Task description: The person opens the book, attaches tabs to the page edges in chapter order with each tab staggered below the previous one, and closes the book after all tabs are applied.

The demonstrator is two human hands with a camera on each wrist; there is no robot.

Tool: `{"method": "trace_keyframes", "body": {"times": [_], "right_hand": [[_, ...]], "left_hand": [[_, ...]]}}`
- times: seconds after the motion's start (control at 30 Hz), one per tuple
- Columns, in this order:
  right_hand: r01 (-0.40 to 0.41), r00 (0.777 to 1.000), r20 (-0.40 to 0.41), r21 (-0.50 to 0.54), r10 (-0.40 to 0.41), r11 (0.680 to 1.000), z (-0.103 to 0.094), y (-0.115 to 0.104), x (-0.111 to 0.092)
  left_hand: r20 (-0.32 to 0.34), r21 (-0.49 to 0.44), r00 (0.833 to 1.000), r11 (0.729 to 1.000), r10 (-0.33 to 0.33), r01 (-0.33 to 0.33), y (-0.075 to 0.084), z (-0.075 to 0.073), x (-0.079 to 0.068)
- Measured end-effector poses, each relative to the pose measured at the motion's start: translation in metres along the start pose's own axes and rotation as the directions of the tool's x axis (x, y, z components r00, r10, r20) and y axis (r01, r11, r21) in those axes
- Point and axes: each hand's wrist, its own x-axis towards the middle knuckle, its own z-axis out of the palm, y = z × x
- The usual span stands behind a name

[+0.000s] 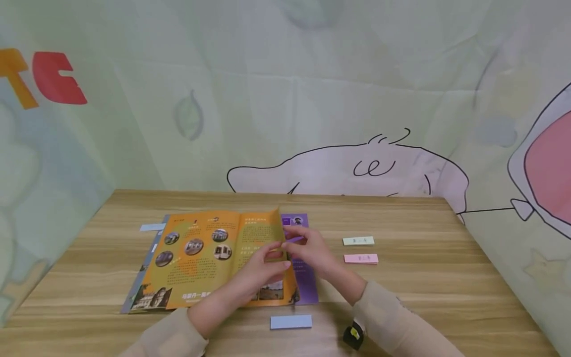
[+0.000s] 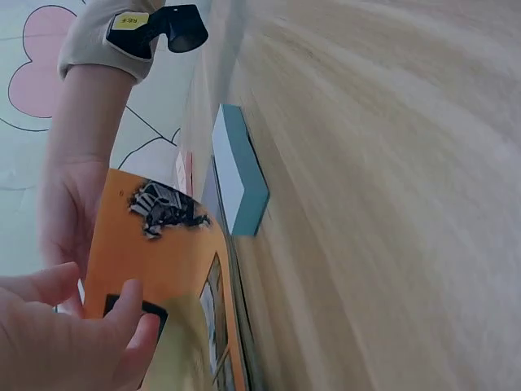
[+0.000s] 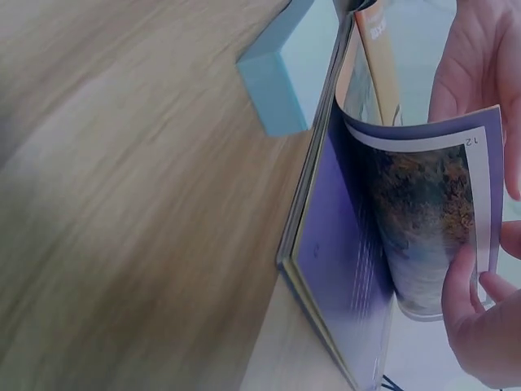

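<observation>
An open magazine [image 1: 196, 258] lies on the table with an orange left page and a lifted right-hand page [image 3: 423, 212], whose back carries a picture and the number 12. My right hand [image 1: 310, 250] pinches that page's free edge, thumb against the back. The left hand [image 1: 263, 270] is over the orange face of the same page, its fingers [image 2: 134, 326] loosely bent close to the edge; whether they touch the paper is hard to tell. Beneath the raised page shows a purple page [image 1: 305, 285].
A blue sticky-note pad [image 1: 291, 322] lies before the magazine. Pale green [image 1: 358, 241] and pink [image 1: 360, 259] pads with handwriting lie to the right. A light blue tab [image 1: 152, 227] sticks out at the left edge. A printed cloth [image 1: 267, 99] hangs behind the wooden table [image 1: 401, 218].
</observation>
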Motion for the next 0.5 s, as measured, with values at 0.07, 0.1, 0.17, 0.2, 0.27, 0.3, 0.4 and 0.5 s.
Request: {"method": "trace_keyframes", "body": {"times": [0.07,0.1,0.17,0.2,0.27,0.3,0.4,0.5], "right_hand": [[0.004,1.000,-0.002,-0.020,-0.004,1.000,0.002,-0.001,0.001],[0.008,1.000,-0.003,-0.026,-0.008,1.000,0.003,-0.001,0.001],[0.024,1.000,-0.006,-0.034,-0.024,0.999,0.005,-0.002,0.001],[0.029,1.000,-0.007,-0.042,-0.030,0.999,0.006,-0.002,0.001],[0.047,0.999,-0.007,-0.052,-0.047,0.998,0.008,-0.002,0.002],[0.057,0.998,-0.007,-0.055,-0.057,0.997,0.009,-0.002,0.003],[0.075,0.997,-0.007,-0.057,-0.076,0.996,0.012,-0.003,0.003],[0.087,0.996,-0.019,-0.063,-0.089,0.994,0.013,-0.004,0.003]], "left_hand": [[-0.013,-0.033,1.000,0.999,-0.009,0.008,0.000,0.002,0.001],[-0.018,-0.045,1.000,0.999,-0.011,0.010,0.000,0.003,0.001],[-0.028,-0.050,1.000,0.999,-0.012,0.010,0.000,0.005,0.001],[-0.034,-0.047,0.999,0.999,-0.007,0.006,0.000,0.006,0.002],[-0.045,-0.042,0.999,0.999,0.006,-0.008,0.001,0.008,0.002],[-0.054,-0.036,0.998,0.999,0.015,-0.016,0.001,0.008,0.002],[-0.080,-0.036,0.996,0.999,0.036,-0.039,0.002,0.008,0.003],[-0.104,-0.045,0.994,0.998,0.036,-0.041,0.001,0.004,0.002]]}}
